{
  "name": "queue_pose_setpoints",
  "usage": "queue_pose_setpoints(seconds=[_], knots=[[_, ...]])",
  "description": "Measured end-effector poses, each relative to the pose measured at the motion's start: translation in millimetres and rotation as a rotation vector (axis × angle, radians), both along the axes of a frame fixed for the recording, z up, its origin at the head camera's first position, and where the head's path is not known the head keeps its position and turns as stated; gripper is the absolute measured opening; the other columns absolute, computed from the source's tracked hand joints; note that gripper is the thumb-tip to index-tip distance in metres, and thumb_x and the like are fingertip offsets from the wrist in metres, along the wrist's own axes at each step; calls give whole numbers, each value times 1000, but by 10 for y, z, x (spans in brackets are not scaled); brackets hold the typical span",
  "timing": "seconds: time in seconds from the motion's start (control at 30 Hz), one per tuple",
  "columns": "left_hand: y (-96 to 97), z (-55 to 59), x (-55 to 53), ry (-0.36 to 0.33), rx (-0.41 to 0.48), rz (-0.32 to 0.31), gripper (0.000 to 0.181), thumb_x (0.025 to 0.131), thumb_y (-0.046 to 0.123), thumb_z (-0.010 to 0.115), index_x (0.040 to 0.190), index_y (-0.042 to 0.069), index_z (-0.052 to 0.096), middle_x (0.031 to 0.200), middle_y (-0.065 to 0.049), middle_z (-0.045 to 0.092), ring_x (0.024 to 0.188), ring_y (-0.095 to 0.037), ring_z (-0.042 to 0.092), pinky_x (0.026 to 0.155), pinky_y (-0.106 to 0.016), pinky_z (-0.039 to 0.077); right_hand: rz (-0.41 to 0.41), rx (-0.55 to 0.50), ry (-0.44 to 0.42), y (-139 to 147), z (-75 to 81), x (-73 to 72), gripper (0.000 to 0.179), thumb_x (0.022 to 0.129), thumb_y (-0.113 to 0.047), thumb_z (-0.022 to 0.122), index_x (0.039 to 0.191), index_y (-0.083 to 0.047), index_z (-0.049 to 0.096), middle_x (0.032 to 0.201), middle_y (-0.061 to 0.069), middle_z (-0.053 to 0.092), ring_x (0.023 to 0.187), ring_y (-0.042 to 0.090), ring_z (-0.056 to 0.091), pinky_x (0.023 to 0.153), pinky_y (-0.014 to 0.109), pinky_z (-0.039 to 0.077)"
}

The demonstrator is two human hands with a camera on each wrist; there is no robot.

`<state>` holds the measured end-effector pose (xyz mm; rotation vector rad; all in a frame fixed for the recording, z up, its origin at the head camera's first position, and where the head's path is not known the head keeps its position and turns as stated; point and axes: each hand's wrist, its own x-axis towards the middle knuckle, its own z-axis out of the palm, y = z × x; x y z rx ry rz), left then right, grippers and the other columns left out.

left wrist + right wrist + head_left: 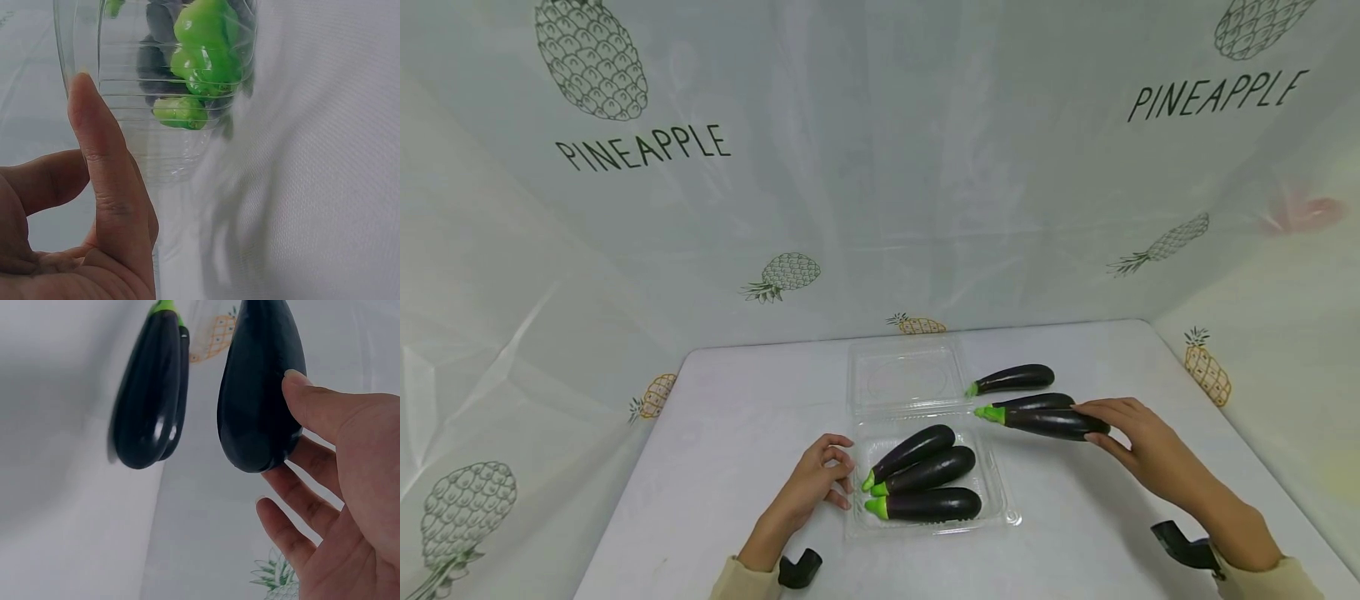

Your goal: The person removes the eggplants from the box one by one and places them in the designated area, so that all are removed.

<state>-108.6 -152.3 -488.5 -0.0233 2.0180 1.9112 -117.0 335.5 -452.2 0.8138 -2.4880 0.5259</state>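
Note:
My right hand (pixel 1138 442) pinches the rounded end of a dark purple eggplant (pixel 1052 422) between thumb and fingers. Its green stem end points left, and in the right wrist view the eggplant (pixel 256 394) hangs apart from two others. An open clear plastic clamshell box (pixel 997 492) lies at the middle of the table with three eggplants (pixel 934 505) inside, stems to the left. Beside the box's left wall is my left hand (pixel 816 475), its fingers loosely bent. In the left wrist view a fingertip (pixel 84 94) overlaps the box's rim; contact is hard to judge.
Two more eggplants lie right of the box: one farther back (pixel 1015 378), another (pixel 1037 401) partly hidden behind the held one. The box's lid (pixel 906 375) is folded back toward the far table edge. A pineapple-printed sheet (pixel 880 167) hangs around the white table (pixel 737 417).

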Motion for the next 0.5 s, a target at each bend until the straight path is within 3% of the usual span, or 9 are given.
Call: queue_pose_setpoints(seconds=[0.5], knots=[[-2, -1, -5, 1, -10, 0, 40, 103, 1, 57, 139, -8, 44, 98, -6, 55, 70, -16, 60, 53, -28, 60, -22, 6, -13, 87, -94, -28, 63, 68, 6, 90, 126, -9, 73, 118, 5, 74, 107, 10, 56, 98, 4, 34]])
